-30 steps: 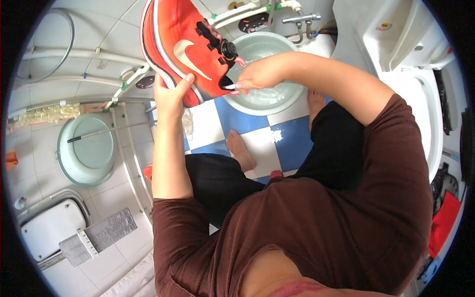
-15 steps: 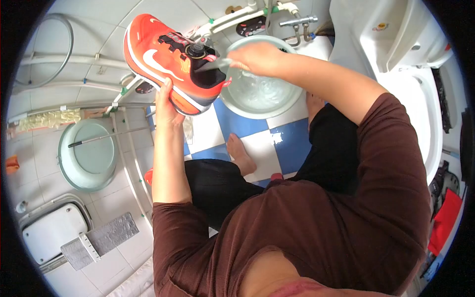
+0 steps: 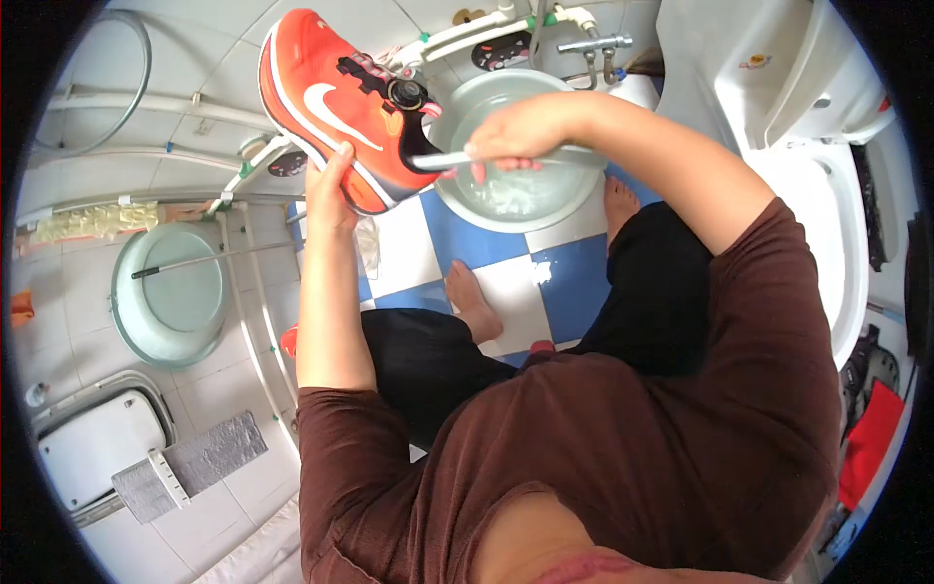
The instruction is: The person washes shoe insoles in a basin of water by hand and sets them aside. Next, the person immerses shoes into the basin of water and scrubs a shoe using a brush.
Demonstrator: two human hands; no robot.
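Note:
In the head view, my left hand [image 3: 332,195] grips an orange sneaker [image 3: 316,107] with a white swoosh and dark laces, from below near its heel. The shoe is held up, toe pointing up and left. My right hand [image 3: 530,127] is closed around what looks like a pale long-handled brush [image 3: 440,161]. Its far end goes into the shoe's opening, so the head is hidden. The rear of the handle sticks out right of my hand. Beneath my right hand stands a pale green basin [image 3: 516,224] holding water.
A metal faucet [image 3: 595,43] is on the wall behind the basin. White pipes [image 3: 126,112] run along the left wall. Another green basin [image 3: 161,331] hangs there, crossed by a thin rod [image 3: 209,259]. A white sink [image 3: 832,263] stands at right. Blue and white tiles [image 3: 574,297] cover the floor.
My right hand has moved right and slightly down, drawing the brush handle partly back out of the shoe. The sneaker has shifted slightly up and is turned a little.

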